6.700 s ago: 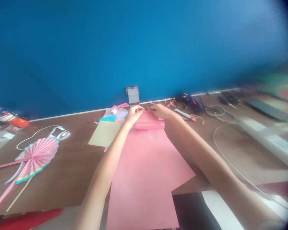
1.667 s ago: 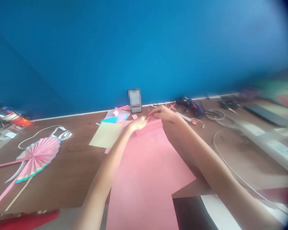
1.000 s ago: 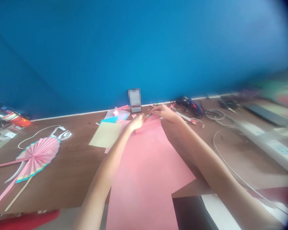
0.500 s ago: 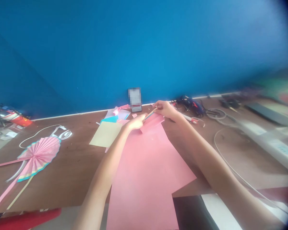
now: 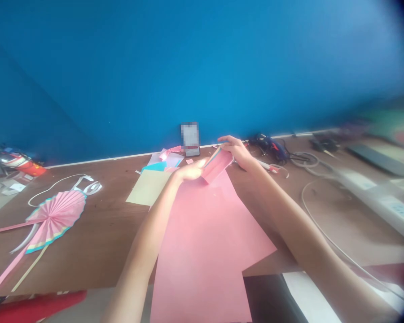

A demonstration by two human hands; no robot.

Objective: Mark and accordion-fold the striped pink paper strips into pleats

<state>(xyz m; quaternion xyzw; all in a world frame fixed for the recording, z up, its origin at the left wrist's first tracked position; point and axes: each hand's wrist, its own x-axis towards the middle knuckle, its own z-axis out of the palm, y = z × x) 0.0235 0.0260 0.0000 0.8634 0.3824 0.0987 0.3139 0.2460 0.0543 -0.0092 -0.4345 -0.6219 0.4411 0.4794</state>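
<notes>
We are holding a folded pink paper [image 5: 218,166] above the far end of the large pink sheet [image 5: 204,242], our left hand [image 5: 191,171] clamping its lower end, our right hand [image 5: 235,149] pinching its upper. We are now tilting it more steeply, apparently baring its layered edge. A paper fan [image 5: 61,211] is lying left of the sheet.

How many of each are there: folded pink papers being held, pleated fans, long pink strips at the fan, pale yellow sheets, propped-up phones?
Held folded pink paper: 1
Pleated fan: 1
Long pink strips at the fan: 2
Pale yellow sheet: 1
Propped-up phone: 1
Total: 6
</notes>
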